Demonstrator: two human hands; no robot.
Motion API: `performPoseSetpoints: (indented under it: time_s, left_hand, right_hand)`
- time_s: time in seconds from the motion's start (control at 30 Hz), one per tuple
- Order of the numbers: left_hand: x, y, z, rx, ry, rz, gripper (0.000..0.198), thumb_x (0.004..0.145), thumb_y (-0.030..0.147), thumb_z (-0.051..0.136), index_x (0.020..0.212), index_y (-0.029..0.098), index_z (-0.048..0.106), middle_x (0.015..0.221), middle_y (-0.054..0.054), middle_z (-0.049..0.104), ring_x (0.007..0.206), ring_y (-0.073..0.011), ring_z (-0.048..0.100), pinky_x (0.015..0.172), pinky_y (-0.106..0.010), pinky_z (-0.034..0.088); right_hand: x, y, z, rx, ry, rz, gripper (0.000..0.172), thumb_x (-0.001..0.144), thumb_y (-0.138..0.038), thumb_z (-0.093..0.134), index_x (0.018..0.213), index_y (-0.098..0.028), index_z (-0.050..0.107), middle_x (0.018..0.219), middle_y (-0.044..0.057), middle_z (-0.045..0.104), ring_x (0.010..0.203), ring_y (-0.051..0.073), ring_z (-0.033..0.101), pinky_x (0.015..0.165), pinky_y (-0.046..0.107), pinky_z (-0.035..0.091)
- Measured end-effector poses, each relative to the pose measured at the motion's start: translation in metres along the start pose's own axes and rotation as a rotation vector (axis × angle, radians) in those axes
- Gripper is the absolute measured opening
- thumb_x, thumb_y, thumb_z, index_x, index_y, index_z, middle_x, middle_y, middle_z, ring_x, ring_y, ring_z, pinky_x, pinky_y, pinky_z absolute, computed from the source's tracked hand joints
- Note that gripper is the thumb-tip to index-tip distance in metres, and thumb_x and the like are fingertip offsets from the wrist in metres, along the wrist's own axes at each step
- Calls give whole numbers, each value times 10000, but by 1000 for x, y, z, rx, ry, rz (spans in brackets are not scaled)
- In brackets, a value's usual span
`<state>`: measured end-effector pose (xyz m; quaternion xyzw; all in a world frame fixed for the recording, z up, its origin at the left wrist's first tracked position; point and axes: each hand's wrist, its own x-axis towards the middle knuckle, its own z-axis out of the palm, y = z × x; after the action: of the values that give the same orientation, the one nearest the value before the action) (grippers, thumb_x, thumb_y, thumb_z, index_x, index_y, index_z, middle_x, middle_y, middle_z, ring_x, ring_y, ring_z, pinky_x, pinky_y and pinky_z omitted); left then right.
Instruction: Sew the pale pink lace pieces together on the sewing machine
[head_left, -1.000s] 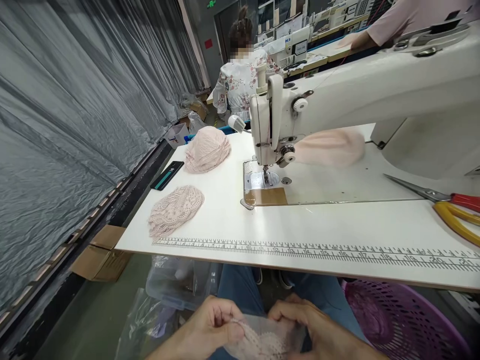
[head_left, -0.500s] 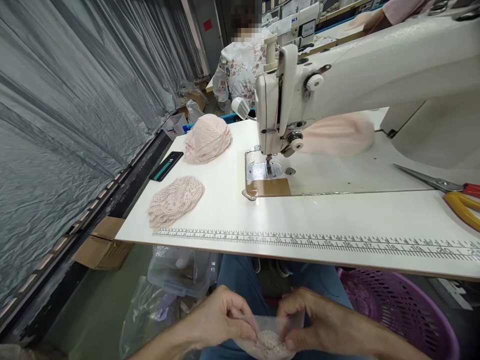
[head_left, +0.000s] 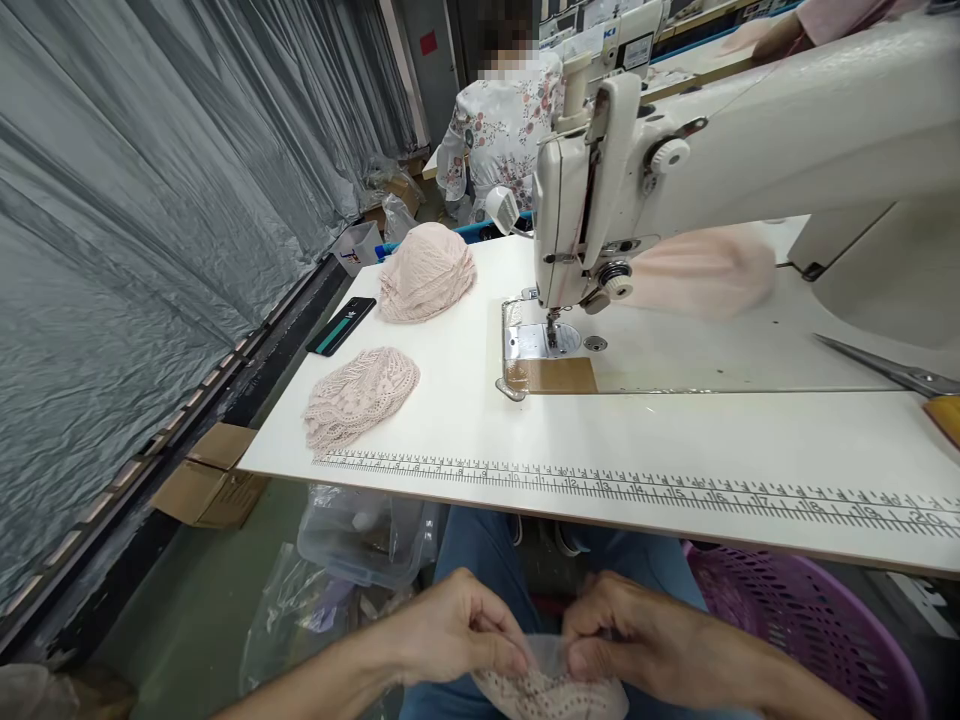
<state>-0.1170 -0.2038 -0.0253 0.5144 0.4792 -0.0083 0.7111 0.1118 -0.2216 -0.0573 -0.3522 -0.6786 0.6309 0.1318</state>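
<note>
Below the table edge, over my lap, my left hand [head_left: 450, 635] and my right hand [head_left: 637, 640] are both closed in a pinch on a small clear plastic bag of pink lace [head_left: 551, 685]. The fingertips of the two hands nearly touch at the bag's top edge. On the white sewing table [head_left: 675, 440] lie a flat pink lace piece [head_left: 360, 395] and a taller pile of pink lace [head_left: 425, 270]. The sewing machine [head_left: 600, 190] stands behind them.
A black phone [head_left: 341, 325] lies at the table's left edge. Scissors [head_left: 900, 380] are at the right. A purple basket [head_left: 810, 630] sits under the table on the right, a clear plastic box [head_left: 360, 535] and cardboard boxes [head_left: 210, 485] on the left. Another person [head_left: 506, 130] is beyond the table.
My hands have come closer together on the bag, pinching its top edge. The camera has shifted a little left and down, so the scissors slid toward the right edge.
</note>
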Motion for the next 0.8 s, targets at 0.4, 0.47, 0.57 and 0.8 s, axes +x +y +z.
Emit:
performPoseSetpoints:
  time_s: [0.4,0.47,0.57,0.8]
  left_hand:
    - [-9,-8,-11,-115,-58,-49,565,545,582,815,886,134,769,748,-85,703,626,-120,572,648,-219,446]
    - [-6,-8,-9,-115,-102,-55,572,530,564,830,914,146,765,728,-61,695,624,-122,569,650,-221,454]
    - [-1,-9,-6,-37,-95,-36,523,562,576,806,864,150,774,670,-42,674,589,-124,558,621,-226,459]
    - [-2,-8,-9,-58,-150,-73,511,536,577,813,853,178,776,644,-26,664,586,-114,558,632,-221,488]
  right_hand:
    - [3,-4,7,63,57,60,79,696,-173,658,673,-175,734,651,-16,621,659,135,563,564,197,364]
    - [7,0,6,79,42,16,134,716,-228,659,610,-155,695,575,-33,544,602,116,513,530,197,327]
    - [9,8,3,125,-32,-34,317,774,-368,631,560,-133,642,505,-58,420,502,77,385,468,195,270]
    - [3,12,5,201,-137,-67,446,725,-558,691,820,-129,764,603,-16,575,572,108,504,521,198,359]
